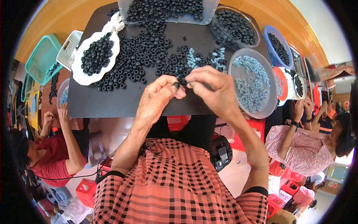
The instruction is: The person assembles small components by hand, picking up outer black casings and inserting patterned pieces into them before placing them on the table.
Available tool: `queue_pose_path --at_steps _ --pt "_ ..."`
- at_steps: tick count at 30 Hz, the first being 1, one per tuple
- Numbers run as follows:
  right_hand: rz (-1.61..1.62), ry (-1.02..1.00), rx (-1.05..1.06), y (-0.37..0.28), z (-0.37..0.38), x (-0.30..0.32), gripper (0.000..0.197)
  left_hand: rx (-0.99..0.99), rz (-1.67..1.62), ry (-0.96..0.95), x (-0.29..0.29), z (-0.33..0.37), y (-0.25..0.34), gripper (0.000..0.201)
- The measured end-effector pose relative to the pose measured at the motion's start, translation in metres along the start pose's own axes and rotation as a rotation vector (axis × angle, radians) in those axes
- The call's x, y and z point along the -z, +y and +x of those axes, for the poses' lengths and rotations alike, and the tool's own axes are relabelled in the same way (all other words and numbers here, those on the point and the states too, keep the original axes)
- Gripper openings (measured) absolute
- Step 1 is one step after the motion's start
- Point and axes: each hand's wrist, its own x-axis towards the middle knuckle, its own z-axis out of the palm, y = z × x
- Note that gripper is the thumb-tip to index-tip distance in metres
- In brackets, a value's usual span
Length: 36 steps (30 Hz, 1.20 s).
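Over the near edge of the dark table, my left hand (pixel 156 96) pinches a small black ring-shaped piece (pixel 176 85) between thumb and fingertips. My right hand (pixel 215 89) is close beside it, thumb and forefinger pressed together; whatever they hold is too small to make out. Just beyond my fingers lie many loose black ring-shaped pieces (pixel 128 56) with holes through them. Small light-blue pieces (pixel 192 59) lie in clusters among them. Near my right wrist stands a round clear tub (pixel 274 80) holding more of the blue pieces.
A white scalloped dish (pixel 77 71) bears black pieces at the left. At the back are a clear bin (pixel 209 19) and a clear oval tub (pixel 256 31), both with black pieces. A blue basket (pixel 267 37) stands at the right. People sit working on both sides.
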Motion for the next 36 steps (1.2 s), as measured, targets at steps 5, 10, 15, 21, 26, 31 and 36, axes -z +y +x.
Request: queue_pose_path --at_steps 5,10,15,21,26,31,36 --pt "-0.057 0.001 0.125 0.003 0.001 -0.017 0.015 0.016 -0.018 0.013 0.002 0.0 -0.001 0.017" --pt "-0.074 0.024 0.12 0.003 0.001 -0.023 0.014 0.029 -0.065 0.027 0.003 0.001 -0.001 0.017" --pt "0.043 0.052 0.023 0.002 0.0 -0.027 0.012 0.027 -0.066 0.032 0.001 0.001 0.0 0.016" --pt "0.12 -0.015 -0.043 0.006 0.008 -0.025 0.004 0.061 -0.167 -0.011 0.004 0.004 0.004 0.017" --pt "-0.315 0.094 0.204 0.009 0.06 -0.008 0.008 0.072 -0.301 -0.044 0.006 0.002 0.008 0.018" --pt "-0.603 -0.015 0.205 0.054 0.131 0.019 0.019 0.076 -0.267 -0.005 0.004 0.001 0.006 0.019" --pt "-0.763 -0.192 0.123 0.067 0.154 0.013 0.021 0.067 -0.228 0.048 0.001 0.0 0.005 0.019"
